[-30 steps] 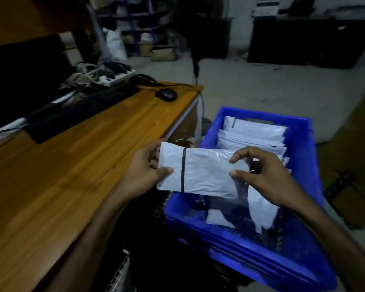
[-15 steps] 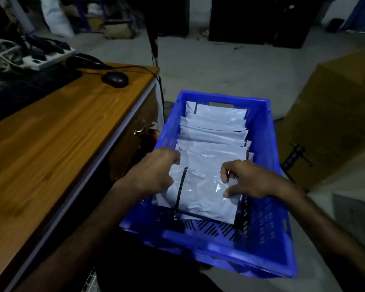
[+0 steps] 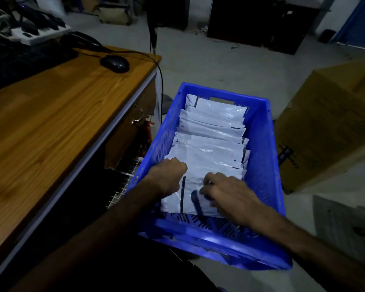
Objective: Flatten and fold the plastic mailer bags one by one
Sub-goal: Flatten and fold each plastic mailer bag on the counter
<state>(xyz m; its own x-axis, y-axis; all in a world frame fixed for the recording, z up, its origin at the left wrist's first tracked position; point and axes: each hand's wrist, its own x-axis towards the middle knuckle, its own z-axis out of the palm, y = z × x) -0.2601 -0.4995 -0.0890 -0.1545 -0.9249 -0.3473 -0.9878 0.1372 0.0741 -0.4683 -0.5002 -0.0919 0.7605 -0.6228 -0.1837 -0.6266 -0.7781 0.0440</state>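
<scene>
A white folded plastic mailer (image 3: 171,200) with a black stripe lies at the near end of a blue plastic crate (image 3: 270,157). My left hand (image 3: 169,175) grips its upper left corner with curled fingers. My right hand (image 3: 223,191) holds its right part, fingers bent onto the plastic. Behind it, several folded white mailers (image 3: 211,131) stand packed in a row that fills the crate to its far wall.
A wooden desk (image 3: 51,123) runs along the left, carrying a black mouse (image 3: 114,63), a keyboard (image 3: 25,60) and a power strip (image 3: 40,33). A large cardboard box (image 3: 329,123) stands right of the crate. Grey floor stretches beyond.
Both hands carried the folded mailer from above the crate down into it, against the row of folded mailers. My view swung right and down, toward the crate.
</scene>
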